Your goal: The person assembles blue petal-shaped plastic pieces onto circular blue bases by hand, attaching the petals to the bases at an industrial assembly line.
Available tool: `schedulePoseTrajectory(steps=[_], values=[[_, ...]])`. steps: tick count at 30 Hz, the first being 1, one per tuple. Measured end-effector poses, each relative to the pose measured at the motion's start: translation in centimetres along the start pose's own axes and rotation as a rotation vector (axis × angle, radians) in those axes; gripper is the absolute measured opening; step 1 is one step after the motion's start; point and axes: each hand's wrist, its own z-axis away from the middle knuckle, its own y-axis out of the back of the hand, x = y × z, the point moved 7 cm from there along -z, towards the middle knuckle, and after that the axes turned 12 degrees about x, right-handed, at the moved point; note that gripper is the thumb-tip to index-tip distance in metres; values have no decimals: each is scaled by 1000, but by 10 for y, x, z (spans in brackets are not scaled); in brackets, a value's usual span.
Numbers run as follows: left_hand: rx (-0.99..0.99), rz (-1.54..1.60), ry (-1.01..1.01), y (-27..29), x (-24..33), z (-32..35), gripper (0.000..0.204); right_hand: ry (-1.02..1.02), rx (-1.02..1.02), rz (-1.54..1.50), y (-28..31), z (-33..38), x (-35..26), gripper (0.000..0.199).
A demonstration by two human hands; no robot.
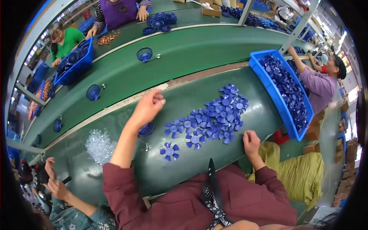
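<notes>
Across the green desk (184, 90), seen from the head view, a loose heap of blue fan blades (216, 115) sits right in the middle of the action, and what a spread it is! It lies between the two hands: well to the right of the left hand (148, 107), just beside the right hand (251, 143) on its left. Look at that left one, hanging near the far edge of the desk, fingers half curled and slightly parted, nothing showing in its grasp. Over on the right, the fingers are drawn in close, down by the near edge; whether anything is tucked inside, I cannot tell. Under the left forearm, partly hidden by it, lies a blue fan guard (146, 129) with a metal fitting (148, 147) beside it. Now, these blades look like moulded plastic: light, I'd say, fairly stiff, a little slippery on those shiny faces, and the thin vanes might bend under a hard squeeze. The round hub looks the best place to pinch, though neighbours could snag where they overlap. One single blade (169, 151) lies apart, nearer the wearer, between the hands, easy to lift by its hub!
</notes>
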Motion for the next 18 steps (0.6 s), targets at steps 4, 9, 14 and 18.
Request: schedulePoseTrajectory(steps=[4, 9, 14, 18], values=[[197, 218, 255, 9, -55, -56, 44, 10, -19, -42, 6, 0, 8, 4], [440, 179, 423, 27, -113, -112, 29, 6, -16, -198, -11, -53, -10, 5], [635, 21, 394, 25, -147, -187, 39, 395, -253, -21, -85, -129, -68, 35], [798, -94, 479, 5, -163, -236, 51, 434, -434, 187, -122, -138, -62, 41]])
